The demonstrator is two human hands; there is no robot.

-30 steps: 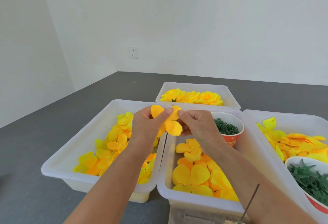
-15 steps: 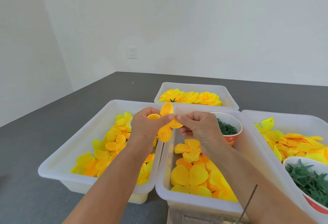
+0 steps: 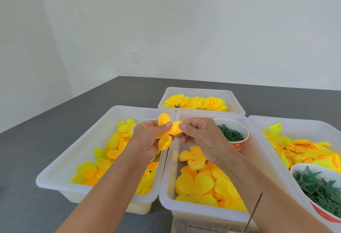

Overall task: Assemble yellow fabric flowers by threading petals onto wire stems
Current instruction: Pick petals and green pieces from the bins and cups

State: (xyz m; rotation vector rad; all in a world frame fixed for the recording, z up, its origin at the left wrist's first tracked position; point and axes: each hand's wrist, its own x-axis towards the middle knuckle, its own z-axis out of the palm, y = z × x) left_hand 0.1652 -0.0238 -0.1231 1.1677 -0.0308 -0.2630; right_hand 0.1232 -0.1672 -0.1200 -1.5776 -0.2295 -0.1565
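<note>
A yellow fabric petal piece with several lobes is held up between both hands above the gap between two bins. My left hand pinches it at its middle with thumb on top. My right hand pinches its right lobe between thumb and forefinger. A thin dark wire stem stands upright at the bottom right, near my right forearm. Finished yellow flowers lie in the far white bin.
Three white bins of loose yellow petals stand side by side on the dark grey surface. A paper cup of green rings sits in the middle bin. A bowl of green leaf pieces is at the right.
The petal piece has turned in my fingers, and my right hand now pinches a lobe drawn out to the right. Both hands stay at about the same place.
</note>
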